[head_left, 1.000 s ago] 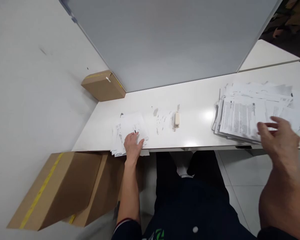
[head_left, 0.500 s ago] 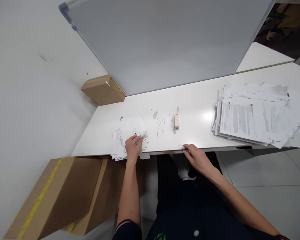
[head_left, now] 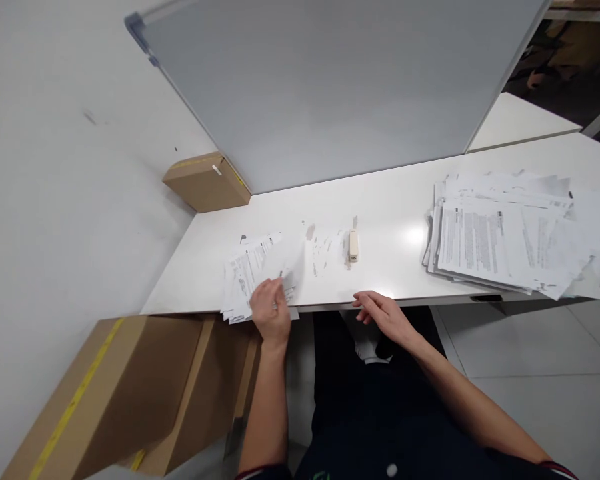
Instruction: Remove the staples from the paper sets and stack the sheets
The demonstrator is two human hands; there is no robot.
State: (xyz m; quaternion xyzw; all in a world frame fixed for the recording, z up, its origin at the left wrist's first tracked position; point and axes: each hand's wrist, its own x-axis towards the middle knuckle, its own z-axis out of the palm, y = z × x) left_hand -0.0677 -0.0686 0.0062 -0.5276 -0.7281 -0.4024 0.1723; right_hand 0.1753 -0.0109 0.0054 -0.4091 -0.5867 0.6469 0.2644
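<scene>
My left hand (head_left: 271, 311) grips the near edge of a small stack of printed papers (head_left: 253, 270) at the front left of the white desk (head_left: 380, 200), lifting its top sheets a little. My right hand (head_left: 383, 312) hovers at the desk's front edge near the middle, fingers loosely curled, holding nothing. A small cream stapler (head_left: 353, 245) lies on the desk between the two hands, farther back.
A large loose pile of printed sheets (head_left: 505, 233) spreads over the desk's right end. A grey whiteboard (head_left: 330, 87) leans behind the desk. One cardboard box (head_left: 207, 180) sits at the back left corner; bigger boxes (head_left: 105, 393) stand on the floor at left.
My right hand left the big pile at right and came to the desk's front edge near the middle. My left hand closed on the small stack and raised its top sheets.
</scene>
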